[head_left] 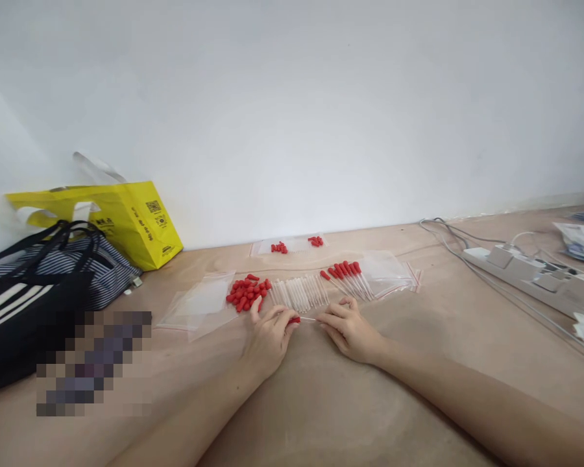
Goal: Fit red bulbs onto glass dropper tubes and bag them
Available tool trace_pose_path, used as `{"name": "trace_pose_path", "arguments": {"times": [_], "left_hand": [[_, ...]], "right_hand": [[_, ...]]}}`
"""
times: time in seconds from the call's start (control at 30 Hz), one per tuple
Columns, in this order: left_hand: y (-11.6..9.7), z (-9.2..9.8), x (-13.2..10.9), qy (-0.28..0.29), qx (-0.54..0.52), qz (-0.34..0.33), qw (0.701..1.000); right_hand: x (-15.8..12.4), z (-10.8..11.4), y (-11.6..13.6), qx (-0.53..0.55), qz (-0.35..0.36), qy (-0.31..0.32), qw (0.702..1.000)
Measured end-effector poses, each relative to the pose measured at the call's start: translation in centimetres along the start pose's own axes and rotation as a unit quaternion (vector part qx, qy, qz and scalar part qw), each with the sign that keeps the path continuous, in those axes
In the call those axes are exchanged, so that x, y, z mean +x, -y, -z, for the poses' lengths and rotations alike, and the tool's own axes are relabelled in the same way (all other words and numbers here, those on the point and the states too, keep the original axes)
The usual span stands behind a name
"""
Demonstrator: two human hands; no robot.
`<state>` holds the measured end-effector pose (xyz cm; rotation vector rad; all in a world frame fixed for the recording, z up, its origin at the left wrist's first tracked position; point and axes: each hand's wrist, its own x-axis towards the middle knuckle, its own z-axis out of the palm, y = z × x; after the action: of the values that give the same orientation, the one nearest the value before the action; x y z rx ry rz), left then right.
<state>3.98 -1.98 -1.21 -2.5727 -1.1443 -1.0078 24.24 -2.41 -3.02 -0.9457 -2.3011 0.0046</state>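
Observation:
My left hand (271, 336) pinches a red rubber dropper bulb (294, 319) between thumb and fingers. My right hand (348, 329) has its fingertips closed on the thin clear dropper tube (309, 318), whose other end meets the bulb; how deep it sits inside is hidden. Just beyond both hands lies a row of clear dropper tubes (299, 294). Left of that row is a heap of loose red bulbs (246, 293). To its right, several droppers with red bulbs fitted (353, 279) lie side by side, bulbs pointing away from me.
Clear zip bags lie on the left (199, 301) and right (384, 272). Another bag (294, 246) near the wall bears more bulbs and tubes. A yellow bag (146, 224) and a dark striped bag (39, 311) stand at left. Right are a power strip (525, 266) and cables.

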Motion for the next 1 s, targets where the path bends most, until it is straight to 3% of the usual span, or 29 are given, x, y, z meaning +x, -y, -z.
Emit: {"name": "trace_pose_path", "arguments": {"times": [0.17, 0.37, 0.6, 1.0], "left_hand": [[0.2, -0.2, 0.0, -0.026, -0.001, -0.011, 1.000], [-0.3, 0.3, 0.0, -0.002, -0.002, -0.026, 1.000], [-0.8, 0.5, -0.1, 0.042, -0.012, -0.040, 0.998], [-1.2, 0.8, 0.0, 0.036, -0.033, -0.049, 0.998]], "right_hand": [[0.0, -0.2, 0.4, -0.012, 0.030, -0.004, 0.999], [0.2, -0.1, -0.2, -0.078, 0.074, 0.014, 0.994], [0.5, 0.0, -0.6, -0.123, 0.125, -0.013, 0.984], [1.0, -0.5, 0.6, -0.046, 0.091, -0.001, 0.995]]}}
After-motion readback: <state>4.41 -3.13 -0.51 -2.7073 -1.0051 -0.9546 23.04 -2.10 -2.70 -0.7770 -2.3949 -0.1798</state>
